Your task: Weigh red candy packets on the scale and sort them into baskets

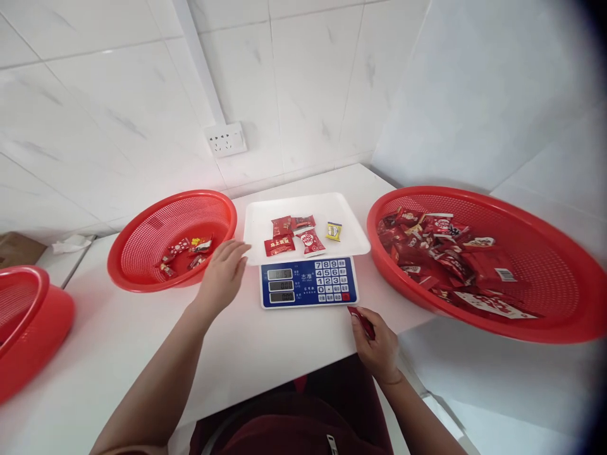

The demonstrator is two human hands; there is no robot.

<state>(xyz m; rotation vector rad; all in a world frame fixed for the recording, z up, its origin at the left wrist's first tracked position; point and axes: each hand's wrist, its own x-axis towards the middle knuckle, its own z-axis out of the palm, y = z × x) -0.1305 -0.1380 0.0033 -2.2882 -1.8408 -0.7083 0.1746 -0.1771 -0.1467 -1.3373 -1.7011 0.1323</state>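
Observation:
My right hand [377, 344] is closed around a small red snack packet [364, 323], held just in front of the lower right corner of the weighing scale [309, 284]. Between the scale's white tray [351, 253] and the left red basket, my left hand [226, 268] hovers with its fingers stretched out and nothing in them. Several red snack packets [279, 245] lie grouped on the tray, with one small yellow packet [334, 231] apart from them on the right. The display digits are too dim to read surely.
A red perforated basket [137, 243] with a few packets stands left of the scale. The larger right basket [564, 316] holds many red packets. Another red basket [52, 328] is cut off at the far left. A socket [226, 139] sits on the tiled wall behind.

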